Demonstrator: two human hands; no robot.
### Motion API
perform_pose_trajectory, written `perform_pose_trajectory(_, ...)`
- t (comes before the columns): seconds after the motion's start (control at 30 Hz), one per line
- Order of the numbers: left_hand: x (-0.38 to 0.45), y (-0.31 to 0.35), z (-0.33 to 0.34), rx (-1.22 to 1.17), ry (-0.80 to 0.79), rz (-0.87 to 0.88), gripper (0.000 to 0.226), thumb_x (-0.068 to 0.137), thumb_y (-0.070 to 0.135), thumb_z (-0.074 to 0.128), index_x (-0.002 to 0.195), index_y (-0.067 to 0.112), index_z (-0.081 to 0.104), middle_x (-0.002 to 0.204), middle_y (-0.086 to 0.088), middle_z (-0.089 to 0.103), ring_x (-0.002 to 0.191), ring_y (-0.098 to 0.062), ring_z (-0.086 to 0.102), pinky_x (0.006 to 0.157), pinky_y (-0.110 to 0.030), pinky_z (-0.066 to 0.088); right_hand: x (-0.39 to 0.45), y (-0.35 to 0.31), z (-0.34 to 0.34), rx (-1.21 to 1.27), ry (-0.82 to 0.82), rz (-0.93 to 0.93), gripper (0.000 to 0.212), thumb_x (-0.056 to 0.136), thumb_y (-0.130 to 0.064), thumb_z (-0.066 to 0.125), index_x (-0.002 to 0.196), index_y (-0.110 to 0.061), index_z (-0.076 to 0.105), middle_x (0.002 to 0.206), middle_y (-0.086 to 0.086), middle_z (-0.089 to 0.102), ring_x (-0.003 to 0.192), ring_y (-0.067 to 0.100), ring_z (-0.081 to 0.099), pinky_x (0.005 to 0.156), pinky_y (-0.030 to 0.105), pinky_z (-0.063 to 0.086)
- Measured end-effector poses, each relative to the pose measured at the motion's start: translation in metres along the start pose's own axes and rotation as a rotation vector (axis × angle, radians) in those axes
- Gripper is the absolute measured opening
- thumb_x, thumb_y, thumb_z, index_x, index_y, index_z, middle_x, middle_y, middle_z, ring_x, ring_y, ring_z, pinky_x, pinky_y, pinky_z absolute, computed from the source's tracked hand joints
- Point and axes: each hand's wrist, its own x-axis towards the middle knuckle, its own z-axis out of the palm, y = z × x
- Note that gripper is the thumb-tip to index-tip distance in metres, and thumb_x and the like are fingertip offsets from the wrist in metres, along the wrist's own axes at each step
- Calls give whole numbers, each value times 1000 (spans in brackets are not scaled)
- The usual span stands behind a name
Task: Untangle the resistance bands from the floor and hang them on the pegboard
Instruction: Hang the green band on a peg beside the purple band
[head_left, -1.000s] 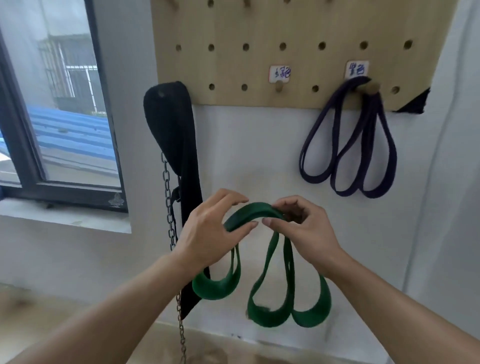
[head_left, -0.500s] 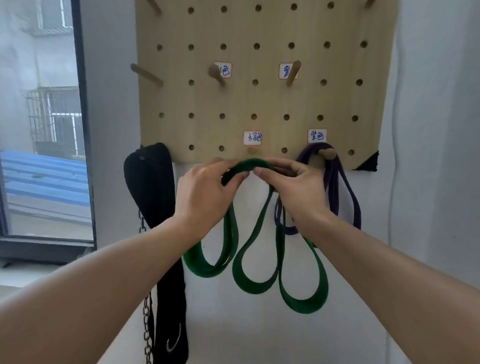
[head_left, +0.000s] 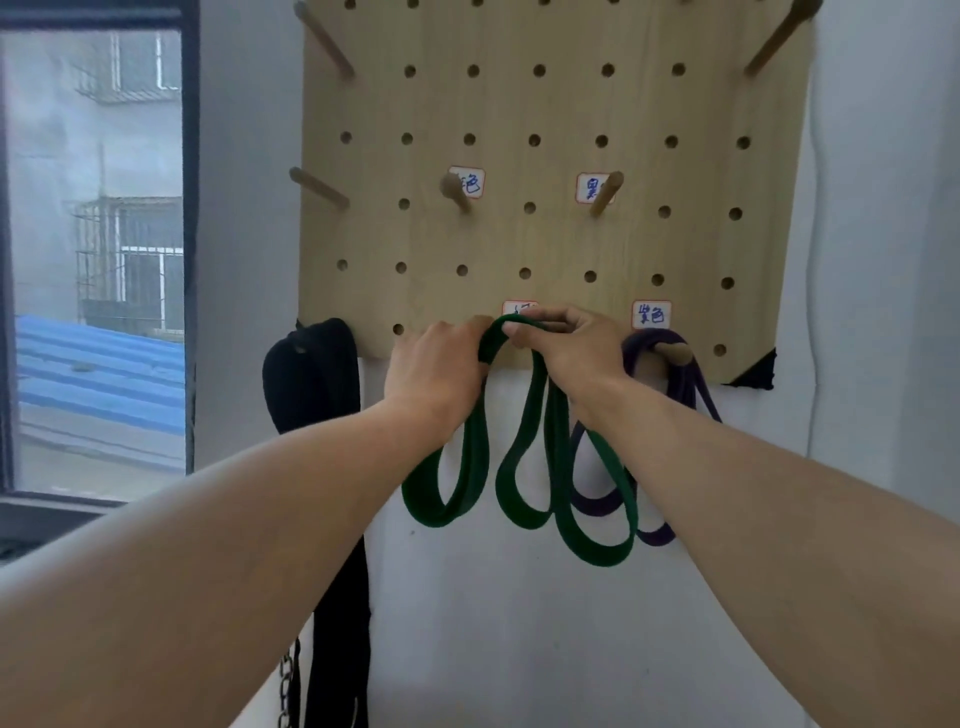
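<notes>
A green resistance band (head_left: 524, 457), folded into several hanging loops, is held up against the lower edge of the wooden pegboard (head_left: 545, 104). My left hand (head_left: 436, 374) grips its top bend from the left, and my right hand (head_left: 566, 348) pinches the same bend from the right, just under a small label. The peg behind my fingers is hidden. A purple band (head_left: 670, 374) hangs in loops from a peg (head_left: 678, 353) at the board's lower right, partly behind the green loops.
Several bare wooden pegs stick out of the board, two of them (head_left: 454, 192) (head_left: 605, 193) by labels. A black strap (head_left: 311, 384) with a chain (head_left: 288, 686) hangs left of the board. A window (head_left: 98, 249) fills the left side.
Both hands have raised the green band from chest height up to the pegboard's bottom row, beside the purple band. The view has tilted upward with them.
</notes>
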Motion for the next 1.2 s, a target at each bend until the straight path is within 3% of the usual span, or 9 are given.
perform_pose_trajectory(0.2,-1,-1,3,31,-13,-6,26,103,26,50,125,27,64,100,-1,72,82,-23,64,65,-33,40,6,15,-1,67,8,9,17,78,-19,91,91,-23,80,104,1,80,105,14,75,102,37,58)
perform_pose_trajectory(0.33,10,-3,4,29,-30,-21,23,103,22,49,118,24,67,92,-2,69,80,-25,65,67,-36,49,11,13,1,97,20,-3,18,79,-16,90,91,-17,77,96,2,80,97,17,77,100,37,59)
perform_pose_trajectory(0.5,12,2,10,20,-43,-25,21,102,21,50,116,20,66,87,-4,64,73,-24,59,61,-34,42,10,13,0,125,-25,64,11,85,-19,85,92,-19,76,90,0,80,106,20,74,108,39,54)
perform_pose_trajectory(0.63,10,1,10,-81,-44,-35,25,104,27,48,118,20,68,87,-4,68,75,-26,64,70,-40,56,-1,11,-12,-196,-51,-97,26,98,-27,72,123,-23,75,127,-2,69,125,13,61,114,30,45)
perform_pose_trajectory(0.73,9,2,8,-175,14,-31,28,103,23,52,126,20,68,108,-8,74,94,-29,69,83,-46,58,-13,19,-27,-543,23,-300,41,98,-37,69,138,-32,63,130,-9,54,125,10,52,111,28,42)
perform_pose_trajectory(0.83,11,7,9,-222,96,-21,26,101,23,55,121,22,71,110,-3,74,96,-26,69,85,-44,57,-25,29,-35,-641,60,-323,43,94,-44,71,134,-33,59,126,-11,58,111,10,60,100,36,53)
perform_pose_trajectory(0.93,14,11,10,-237,109,-43,26,101,18,56,120,20,73,111,-4,74,96,-27,69,85,-45,57,-31,32,-27,-562,83,-263,31,94,-39,72,123,-31,66,118,-13,68,103,7,66,95,37,58)
perform_pose_trajectory(1.07,23,9,7,-209,80,-45,23,99,17,58,111,18,78,104,-7,76,92,-30,69,83,-45,58,-33,35,-4,-336,173,-149,19,96,-20,69,115,-23,67,108,-10,72,103,12,68,94,34,57)
perform_pose_trajectory(1.2,35,7,5,-167,43,-42,22,98,17,59,107,18,79,96,-8,75,84,-29,67,78,-44,58,-25,43,10,-306,235,-96,15,100,-16,64,114,-18,67,105,-5,70,101,16,67,80,27,50)
